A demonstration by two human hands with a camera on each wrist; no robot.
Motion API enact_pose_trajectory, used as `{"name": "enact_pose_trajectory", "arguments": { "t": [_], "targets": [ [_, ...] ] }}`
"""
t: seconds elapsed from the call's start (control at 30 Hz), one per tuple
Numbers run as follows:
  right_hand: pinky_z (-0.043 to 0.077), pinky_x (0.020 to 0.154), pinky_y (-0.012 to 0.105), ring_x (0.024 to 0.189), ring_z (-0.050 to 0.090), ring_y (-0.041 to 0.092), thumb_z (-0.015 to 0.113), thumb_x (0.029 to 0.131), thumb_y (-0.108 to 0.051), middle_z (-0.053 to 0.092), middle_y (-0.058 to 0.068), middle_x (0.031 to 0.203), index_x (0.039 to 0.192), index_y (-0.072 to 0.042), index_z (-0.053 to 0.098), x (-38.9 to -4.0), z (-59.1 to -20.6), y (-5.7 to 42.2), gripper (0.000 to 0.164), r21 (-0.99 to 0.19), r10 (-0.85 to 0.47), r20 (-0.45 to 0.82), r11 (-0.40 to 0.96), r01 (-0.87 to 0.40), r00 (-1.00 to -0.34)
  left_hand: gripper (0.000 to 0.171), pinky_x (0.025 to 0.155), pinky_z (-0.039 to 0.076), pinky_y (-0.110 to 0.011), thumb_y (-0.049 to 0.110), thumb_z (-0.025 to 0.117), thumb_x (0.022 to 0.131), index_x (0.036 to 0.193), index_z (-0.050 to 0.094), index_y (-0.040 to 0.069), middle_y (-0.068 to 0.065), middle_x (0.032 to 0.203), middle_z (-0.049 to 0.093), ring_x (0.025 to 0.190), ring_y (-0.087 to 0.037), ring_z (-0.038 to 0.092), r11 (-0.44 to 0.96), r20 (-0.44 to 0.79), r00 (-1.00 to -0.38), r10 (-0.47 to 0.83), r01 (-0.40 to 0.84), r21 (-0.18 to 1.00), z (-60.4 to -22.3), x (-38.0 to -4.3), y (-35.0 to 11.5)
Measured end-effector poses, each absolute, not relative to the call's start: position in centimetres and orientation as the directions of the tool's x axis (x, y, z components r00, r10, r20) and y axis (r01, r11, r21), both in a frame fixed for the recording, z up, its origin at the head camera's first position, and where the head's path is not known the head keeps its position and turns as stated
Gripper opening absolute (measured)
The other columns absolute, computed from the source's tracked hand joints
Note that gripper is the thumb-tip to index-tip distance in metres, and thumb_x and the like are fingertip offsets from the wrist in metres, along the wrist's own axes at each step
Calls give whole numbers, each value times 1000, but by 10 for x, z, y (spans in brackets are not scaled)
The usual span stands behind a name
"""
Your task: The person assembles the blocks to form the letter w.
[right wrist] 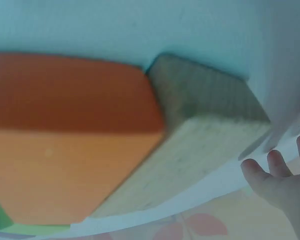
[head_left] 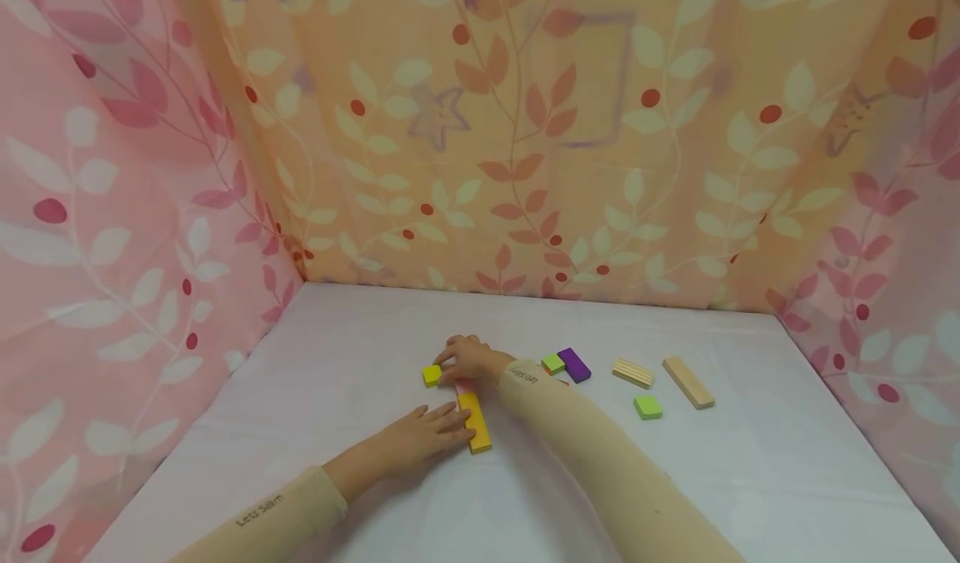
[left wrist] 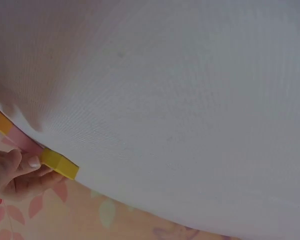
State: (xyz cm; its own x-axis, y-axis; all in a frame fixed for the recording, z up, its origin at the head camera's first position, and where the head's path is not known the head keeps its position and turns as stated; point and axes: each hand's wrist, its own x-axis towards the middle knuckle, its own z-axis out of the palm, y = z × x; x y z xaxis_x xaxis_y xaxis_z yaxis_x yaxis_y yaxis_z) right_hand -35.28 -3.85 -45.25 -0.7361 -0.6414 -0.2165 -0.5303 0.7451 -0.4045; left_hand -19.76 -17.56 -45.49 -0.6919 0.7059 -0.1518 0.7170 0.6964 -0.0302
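My left hand (head_left: 420, 442) lies low on the table, its extended fingers resting on a long yellow-orange block (head_left: 480, 434). A pink block (head_left: 463, 388) adjoins the far end of that block, partly covered by my right hand (head_left: 471, 359). With thumb and fingers, the right hand pinches a small yellow block (head_left: 431, 375) just left of the pink one. The left wrist view shows this yellow block (left wrist: 60, 162) beside the pink block (left wrist: 22, 140), with fingertips around it. An orange block (right wrist: 65, 150) and a plain wooden block (right wrist: 190, 120) fill much of the right wrist view.
Right of the right forearm lie a lime block (head_left: 552, 364) and a purple block (head_left: 574, 364). Farther right are a ridged wooden piece (head_left: 633, 373), another lime block (head_left: 648, 407) and a long wooden block (head_left: 688, 382). Patterned cloth (head_left: 525, 171) hangs behind the white table (head_left: 337, 329).
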Motion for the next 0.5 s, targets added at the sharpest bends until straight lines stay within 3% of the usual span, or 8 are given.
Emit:
{"name": "enact_pose_trajectory", "arguments": {
  "t": [0.27,0.4,0.5],
  "targets": [
    [23,105,67,138,30,36,70,89,-37,44,12,147,118,-18,71,-350,-451,-27,34,-442,-624,-168,740,-507,-763,47,102,39,-57,20,51,101,146,44,12,-10,153,37,140,-33,32,725,-103,-720,686,688,30,-455,-199,-174],
    [20,108,64,133,34,31,69,89,-36,54,6,136,115,-15,69,-351,-445,-10,33,-547,-588,-139,716,-433,-797,52,100,39,-58,31,55,99,143,47,6,-13,148,44,136,-35,39,798,-39,-797,603,602,39,-457,-206,-172],
    [25,108,59,124,42,30,69,90,-32,61,4,122,112,-11,69,-350,-440,6,30,-589,-585,-73,679,-439,-807,57,98,40,-60,38,57,97,140,49,2,-15,144,48,132,-38,42,858,9,-859,511,511,43,-456,-214,-165]
  ]
}}
